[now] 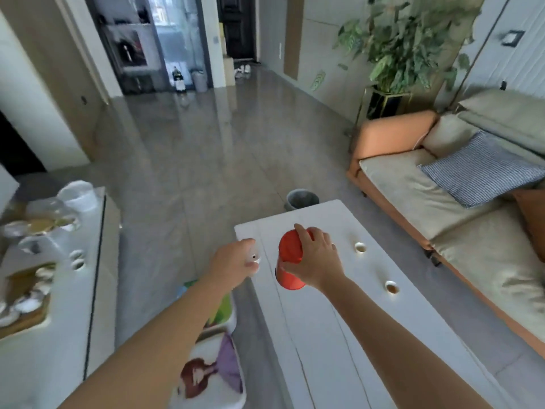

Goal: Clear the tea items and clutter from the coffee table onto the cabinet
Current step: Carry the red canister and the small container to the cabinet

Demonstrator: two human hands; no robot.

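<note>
Red canister [290, 259] gripped by right hand [314, 259].

Cabinet [97, 261] glassware is motion-blurred and cut by the left edge; left hand [236, 261] hides a small white item; sofa [442, 202] cropped right.

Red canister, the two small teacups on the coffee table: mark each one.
red canister [290, 252]: head view, on its upper side wall, above the thumb of the hand holding it.
far teacup [360, 247]: head view, on its open mouth.
near teacup [392, 287]: head view, on the brown tea inside it.
</note>
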